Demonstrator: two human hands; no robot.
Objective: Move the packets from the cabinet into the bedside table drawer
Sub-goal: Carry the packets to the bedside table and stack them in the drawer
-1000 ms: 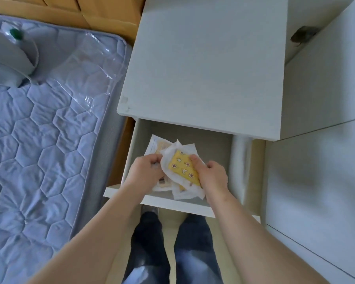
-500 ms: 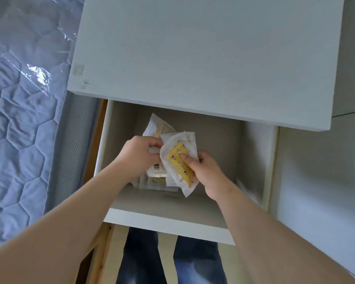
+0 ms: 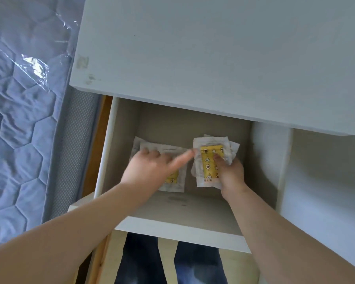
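Observation:
The bedside table drawer [image 3: 182, 228] is pulled out under the white table top [image 3: 213, 58]. Two piles of white packets with yellow printed inserts lie on its floor. My left hand [image 3: 150, 171] rests flat and blurred over the left pile of packets [image 3: 173, 149], fingers apart, its index finger stretched right to the edge of the other pile. My right hand [image 3: 231, 175] pinches the lower right side of the right pile of packets [image 3: 207, 160], thumb on top. Part of each pile is hidden under my hands.
A blue quilted mattress [image 3: 19, 119] in clear plastic wrap lies close on the left of the table. White cabinet panels [image 3: 326, 181] stand on the right. My legs [image 3: 141, 263] in dark trousers are below the drawer front, on a pale wooden floor.
The single bundle held by both hands is now split into two piles lying flat in the drawer. My left hand opened and spread over the left pile; my right hand moved right with its pile.

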